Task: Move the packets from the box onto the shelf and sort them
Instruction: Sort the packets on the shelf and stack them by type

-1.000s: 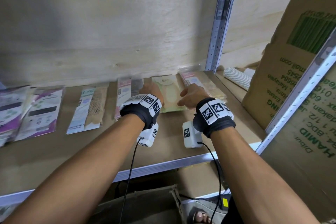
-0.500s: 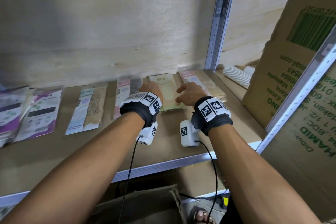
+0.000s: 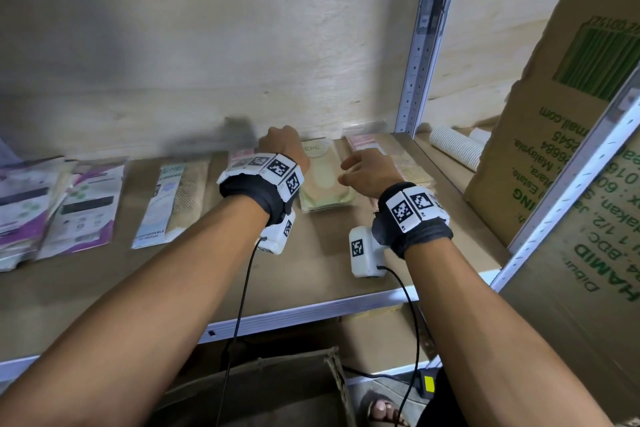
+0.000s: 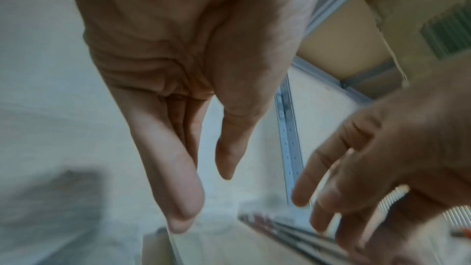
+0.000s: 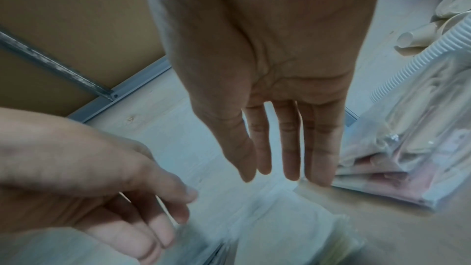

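Packets lie in a row on the wooden shelf (image 3: 311, 274). A beige and green packet stack (image 3: 325, 187) sits between my hands. My left hand (image 3: 280, 146) is at the stack's far left corner near the back wall, fingers straight and holding nothing (image 4: 203, 198). My right hand (image 3: 360, 170) hovers over the stack's right edge, its fingers (image 5: 290, 168) straight and spread, empty. A pink packet stack (image 3: 408, 163) in clear wrap (image 5: 407, 168) lies to the right. Another pink packet (image 3: 242, 156) is mostly hidden by my left wrist.
Further left lie a blue and white packet (image 3: 173, 198) and purple packets (image 3: 79, 208). A metal upright (image 3: 422, 45) stands at the back right, with a roll of paper cups (image 3: 457, 146) and a big cardboard box (image 3: 554, 149) beyond. Another box (image 3: 259, 392) sits below the shelf edge.
Both hands have come off the beige stack. The left hand has shifted toward the back wall. The right hand's fingers have spread out.
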`<state>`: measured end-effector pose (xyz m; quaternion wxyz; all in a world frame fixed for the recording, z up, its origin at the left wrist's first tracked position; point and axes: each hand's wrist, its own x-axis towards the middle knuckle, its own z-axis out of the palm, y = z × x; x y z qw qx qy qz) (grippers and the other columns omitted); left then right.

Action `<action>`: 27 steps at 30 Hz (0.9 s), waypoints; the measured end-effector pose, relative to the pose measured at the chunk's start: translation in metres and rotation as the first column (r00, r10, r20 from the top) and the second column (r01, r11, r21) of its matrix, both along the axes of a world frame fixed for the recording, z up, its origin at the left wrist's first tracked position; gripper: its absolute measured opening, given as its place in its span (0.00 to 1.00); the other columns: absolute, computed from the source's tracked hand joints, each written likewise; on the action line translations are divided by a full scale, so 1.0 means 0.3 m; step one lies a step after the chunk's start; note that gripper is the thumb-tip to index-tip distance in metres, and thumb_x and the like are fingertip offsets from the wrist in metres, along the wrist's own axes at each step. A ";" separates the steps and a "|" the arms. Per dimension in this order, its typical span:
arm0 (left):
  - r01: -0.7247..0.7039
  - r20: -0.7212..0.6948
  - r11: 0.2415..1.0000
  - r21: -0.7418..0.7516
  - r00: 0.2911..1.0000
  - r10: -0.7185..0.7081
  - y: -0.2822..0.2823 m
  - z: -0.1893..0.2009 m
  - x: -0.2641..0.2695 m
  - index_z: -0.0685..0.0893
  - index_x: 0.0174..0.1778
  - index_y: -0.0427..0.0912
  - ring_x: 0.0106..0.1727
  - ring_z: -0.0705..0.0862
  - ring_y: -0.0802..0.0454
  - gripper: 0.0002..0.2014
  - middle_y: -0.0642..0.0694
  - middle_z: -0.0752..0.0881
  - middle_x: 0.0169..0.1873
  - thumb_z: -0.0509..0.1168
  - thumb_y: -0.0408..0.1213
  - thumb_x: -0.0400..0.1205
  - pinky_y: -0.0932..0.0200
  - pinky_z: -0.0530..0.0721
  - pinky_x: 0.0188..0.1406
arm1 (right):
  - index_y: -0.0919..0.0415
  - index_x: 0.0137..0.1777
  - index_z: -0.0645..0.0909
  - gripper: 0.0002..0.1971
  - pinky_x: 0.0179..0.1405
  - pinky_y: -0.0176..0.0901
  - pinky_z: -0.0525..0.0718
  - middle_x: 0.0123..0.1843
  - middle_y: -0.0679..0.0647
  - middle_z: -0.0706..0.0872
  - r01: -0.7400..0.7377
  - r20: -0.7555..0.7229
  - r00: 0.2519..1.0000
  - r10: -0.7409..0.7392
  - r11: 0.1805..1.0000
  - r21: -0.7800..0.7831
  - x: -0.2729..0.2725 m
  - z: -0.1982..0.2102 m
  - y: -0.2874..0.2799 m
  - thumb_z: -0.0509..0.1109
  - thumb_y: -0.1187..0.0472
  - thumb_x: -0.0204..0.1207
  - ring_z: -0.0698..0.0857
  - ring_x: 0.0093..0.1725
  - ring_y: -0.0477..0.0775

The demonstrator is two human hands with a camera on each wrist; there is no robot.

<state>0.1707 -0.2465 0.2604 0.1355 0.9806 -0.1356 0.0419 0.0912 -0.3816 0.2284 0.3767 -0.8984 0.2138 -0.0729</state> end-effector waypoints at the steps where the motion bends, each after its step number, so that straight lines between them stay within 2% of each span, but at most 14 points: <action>1: -0.004 -0.002 0.999 -0.046 1.000 0.004 0.032 0.029 0.004 0.76 0.34 0.35 0.46 0.88 0.38 0.14 0.35 0.89 0.49 0.71 0.37 0.80 0.54 0.84 0.38 | 0.58 0.61 0.85 0.14 0.59 0.43 0.83 0.60 0.56 0.87 -0.002 0.030 1.000 0.003 1.000 -0.007 -0.006 0.007 0.007 0.76 0.59 0.75 0.86 0.59 0.54; 3: -0.020 -0.036 0.988 -0.150 0.999 0.015 0.123 0.074 0.012 0.83 0.42 0.32 0.46 0.91 0.38 0.12 0.35 0.91 0.46 0.70 0.40 0.79 0.52 0.89 0.44 | 0.60 0.58 0.86 0.11 0.56 0.50 0.88 0.53 0.58 0.90 -0.033 0.104 0.994 0.029 0.999 0.039 -0.017 0.026 0.034 0.73 0.61 0.78 0.88 0.50 0.55; 4: -0.041 -0.062 0.976 -0.213 0.998 0.028 0.182 0.086 0.017 0.86 0.44 0.31 0.43 0.92 0.40 0.13 0.36 0.92 0.42 0.70 0.41 0.79 0.51 0.91 0.47 | 0.62 0.57 0.86 0.09 0.51 0.51 0.90 0.49 0.59 0.91 -0.059 0.147 0.988 0.045 0.994 0.094 -0.024 0.038 0.056 0.72 0.63 0.79 0.89 0.43 0.56; 6: -0.095 -0.115 0.934 -0.344 0.992 0.058 0.319 0.092 0.024 0.90 0.42 0.33 0.36 0.93 0.44 0.13 0.39 0.93 0.35 0.70 0.42 0.78 0.49 0.92 0.48 | 0.66 0.54 0.86 0.07 0.37 0.50 0.88 0.41 0.61 0.90 -0.123 0.219 0.972 0.081 0.975 0.185 -0.040 0.065 0.112 0.69 0.66 0.80 0.86 0.35 0.56; 9: -0.195 -0.194 0.825 -0.530 0.975 0.105 0.547 0.065 0.034 0.90 0.38 0.33 0.39 0.93 0.40 0.12 0.36 0.93 0.35 0.71 0.40 0.78 0.43 0.92 0.50 | 0.69 0.53 0.84 0.06 0.26 0.44 0.82 0.37 0.62 0.88 -0.240 0.285 0.943 0.172 0.944 0.224 -0.047 0.102 0.214 0.69 0.66 0.81 0.84 0.31 0.57; 10: -0.235 -0.221 0.774 -0.588 0.967 0.126 0.624 0.052 0.039 0.89 0.38 0.32 0.40 0.93 0.40 0.11 0.36 0.92 0.34 0.71 0.38 0.78 0.42 0.92 0.49 | 0.70 0.52 0.84 0.06 0.24 0.44 0.81 0.36 0.62 0.88 -0.270 0.299 0.934 0.197 0.936 0.228 -0.041 0.113 0.254 0.70 0.66 0.81 0.84 0.31 0.57; 12: -0.312 -0.231 0.720 -0.620 0.950 0.212 0.771 0.023 0.044 0.89 0.38 0.34 0.30 0.93 0.49 0.09 0.45 0.91 0.25 0.71 0.37 0.77 0.52 0.93 0.36 | 0.69 0.50 0.84 0.06 0.22 0.43 0.81 0.33 0.59 0.87 -0.327 0.305 0.918 0.253 0.918 0.224 -0.011 0.127 0.347 0.71 0.65 0.81 0.84 0.28 0.56; 13: -0.341 -0.225 0.710 -0.616 0.940 0.257 0.838 0.007 0.042 0.90 0.37 0.36 0.26 0.91 0.54 0.08 0.49 0.89 0.21 0.72 0.37 0.76 0.55 0.92 0.32 | 0.69 0.50 0.84 0.06 0.23 0.44 0.82 0.32 0.59 0.87 -0.360 0.291 0.911 0.290 0.906 0.223 0.011 0.130 0.400 0.71 0.65 0.81 0.84 0.28 0.55; 14: -0.365 -0.228 0.691 -0.624 0.931 0.286 0.899 -0.013 0.042 0.90 0.36 0.37 0.26 0.91 0.53 0.07 0.49 0.89 0.21 0.72 0.37 0.76 0.52 0.93 0.34 | 0.68 0.50 0.84 0.06 0.24 0.45 0.83 0.32 0.58 0.87 -0.393 0.269 0.905 0.330 0.891 0.228 0.038 0.128 0.458 0.71 0.65 0.81 0.84 0.28 0.55; 16: -0.387 -0.264 0.656 -0.648 0.922 0.283 0.994 -0.040 0.038 0.90 0.33 0.38 0.34 0.93 0.45 0.07 0.45 0.91 0.26 0.72 0.35 0.75 0.42 0.93 0.45 | 0.67 0.49 0.84 0.03 0.28 0.48 0.87 0.33 0.59 0.87 -0.444 0.211 0.892 0.400 0.866 0.231 0.103 0.118 0.582 0.70 0.67 0.81 0.85 0.28 0.55; 17: -0.386 -0.275 0.654 -0.651 0.923 0.271 1.031 -0.048 0.040 0.90 0.32 0.40 0.35 0.93 0.45 0.07 0.45 0.92 0.27 0.71 0.35 0.75 0.41 0.92 0.48 | 0.66 0.47 0.83 0.02 0.31 0.49 0.89 0.34 0.60 0.87 -0.457 0.176 0.888 0.425 0.860 0.226 0.139 0.110 0.643 0.70 0.69 0.81 0.85 0.28 0.55; 22: -0.330 -0.211 0.694 -0.639 0.944 0.254 1.155 -0.038 0.026 0.89 0.32 0.40 0.28 0.91 0.48 0.09 0.46 0.91 0.26 0.66 0.38 0.74 0.49 0.93 0.42 | 0.67 0.53 0.84 0.05 0.51 0.58 0.91 0.43 0.62 0.85 -0.495 -0.003 0.863 0.506 0.846 0.197 0.325 0.037 0.907 0.70 0.69 0.79 0.87 0.38 0.59; 25: -0.328 -0.210 0.698 -0.636 0.945 0.252 1.223 -0.033 0.027 0.89 0.36 0.38 0.30 0.91 0.42 0.09 0.39 0.92 0.30 0.66 0.35 0.77 0.47 0.93 0.42 | 0.64 0.59 0.85 0.12 0.54 0.53 0.91 0.44 0.56 0.86 -0.493 -0.052 0.862 0.503 0.859 0.140 0.413 0.001 1.031 0.71 0.66 0.76 0.87 0.41 0.55; 27: -0.331 -0.215 0.696 -0.637 0.944 0.252 1.264 -0.029 0.026 0.89 0.34 0.38 0.30 0.90 0.41 0.09 0.39 0.91 0.30 0.66 0.34 0.78 0.44 0.93 0.42 | 0.65 0.60 0.85 0.13 0.54 0.54 0.90 0.46 0.57 0.85 -0.502 -0.070 0.857 0.511 0.858 0.110 0.459 -0.018 1.104 0.70 0.66 0.77 0.86 0.43 0.56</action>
